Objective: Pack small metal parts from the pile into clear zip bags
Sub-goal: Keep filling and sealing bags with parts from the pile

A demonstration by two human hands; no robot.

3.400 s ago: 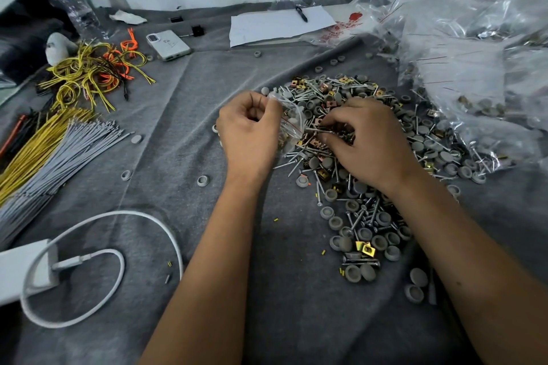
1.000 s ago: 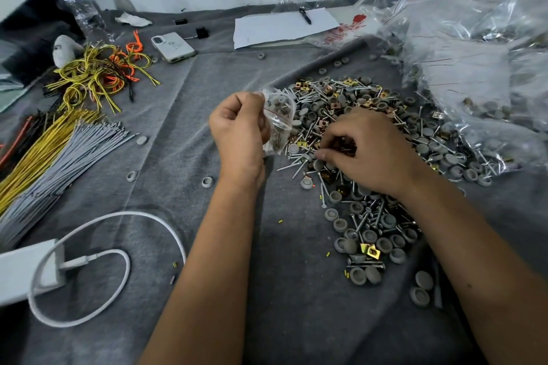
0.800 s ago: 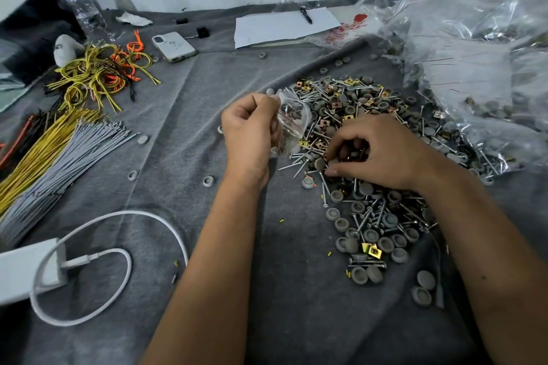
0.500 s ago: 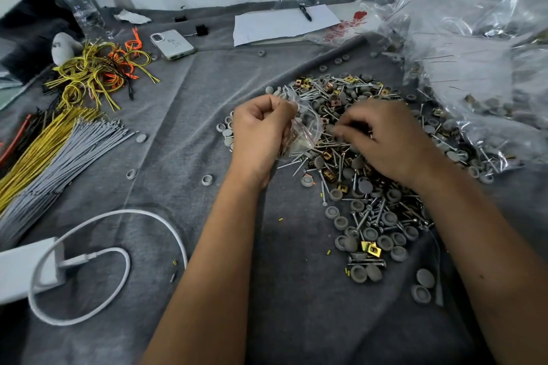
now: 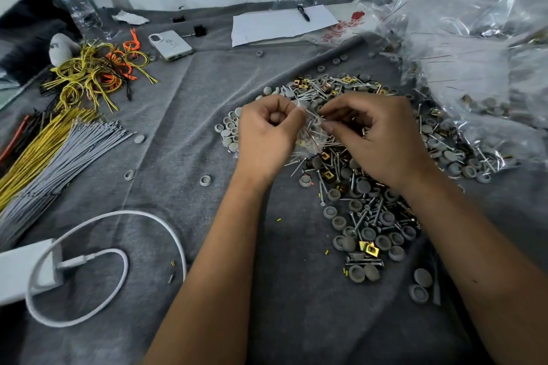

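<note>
Pinching the clear zip bag (image 5: 311, 139) at its top edge, the left hand (image 5: 265, 135) has fingers curled tight with thumb against index. Right hand (image 5: 382, 139) meets it from the other side, fingertips (image 5: 327, 126) curled in at the bag mouth; whether they grip the bag or a part, cannot tell. Bag hangs between both hands, just above the near-left edge of the pile of metal parts (image 5: 367, 210): screws, grey caps, gold square clips spread over the grey cloth surface (image 5: 178, 133). More filled bags (image 5: 480, 74) heaped at far right. Left side: grey and yellow wire bundles (image 5: 56, 154), loose yellow/orange wires (image 5: 98, 74), phone (image 5: 170, 46), white charger cable (image 5: 118, 258), water bottle (image 5: 77, 6). Paper sheet with pen (image 5: 281, 25) at the back.
</note>
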